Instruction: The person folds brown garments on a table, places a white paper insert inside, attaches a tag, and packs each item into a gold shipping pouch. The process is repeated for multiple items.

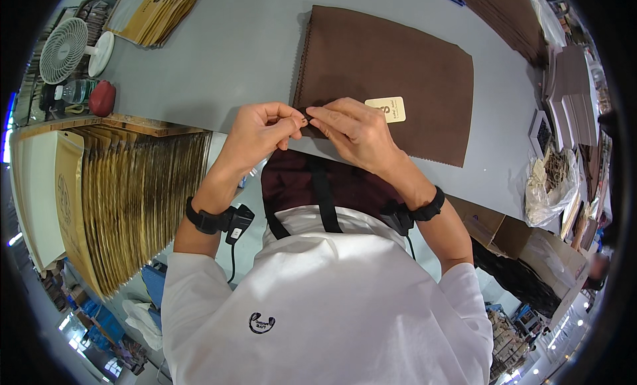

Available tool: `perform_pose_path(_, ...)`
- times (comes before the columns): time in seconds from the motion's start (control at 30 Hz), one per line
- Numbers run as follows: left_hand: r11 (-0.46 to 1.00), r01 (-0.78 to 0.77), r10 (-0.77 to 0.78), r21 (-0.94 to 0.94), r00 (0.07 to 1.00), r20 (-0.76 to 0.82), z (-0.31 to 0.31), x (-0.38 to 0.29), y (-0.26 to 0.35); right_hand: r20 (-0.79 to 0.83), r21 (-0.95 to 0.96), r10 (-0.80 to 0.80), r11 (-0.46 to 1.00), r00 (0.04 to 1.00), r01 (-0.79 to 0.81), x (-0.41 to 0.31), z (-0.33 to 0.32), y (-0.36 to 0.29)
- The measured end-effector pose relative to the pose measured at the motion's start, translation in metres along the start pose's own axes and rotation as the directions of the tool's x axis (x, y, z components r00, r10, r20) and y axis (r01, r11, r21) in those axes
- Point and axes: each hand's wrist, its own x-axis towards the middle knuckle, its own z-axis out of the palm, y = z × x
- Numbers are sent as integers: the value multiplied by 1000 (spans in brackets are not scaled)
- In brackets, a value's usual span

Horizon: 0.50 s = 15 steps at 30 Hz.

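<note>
A brown folded cloth point(393, 51) with zigzag-cut edges lies on the grey table before me. On it, near the front, rests a cream hang tag point(396, 111) bearing print; my right hand partly covers it. Over the cloth's left front corner my two hands meet fingertip to fingertip. A tiny dark item point(307, 119), perhaps a cord or fastener, is pinched between them; its shape is too small to make out. My left hand point(268, 126) has its fingers curled around one side. Thumb and fingers of my right hand point(356, 131) close on the other side.
Printed yellow packets point(154, 14) and a white fan point(64, 51) stand at the far left, near a bottle point(77, 92) and a red object point(102, 98). More brown cloth point(502, 19) is stacked far right, above a plastic bag point(552, 186). Hanging packets point(134, 196) fill the left below the table.
</note>
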Motion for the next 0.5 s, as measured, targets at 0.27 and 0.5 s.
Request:
perform_pose_path(0.27, 1000, -11, 11, 16, 1000, -12, 3, 1, 2, -4, 3, 16, 1000, 1000, -16, 0, 4, 1)
perform_pose_path(0.5, 996, -39, 38, 81, 999, 10, -4, -1, -3, 13, 40, 14, 999, 1000, -15, 2, 0, -3)
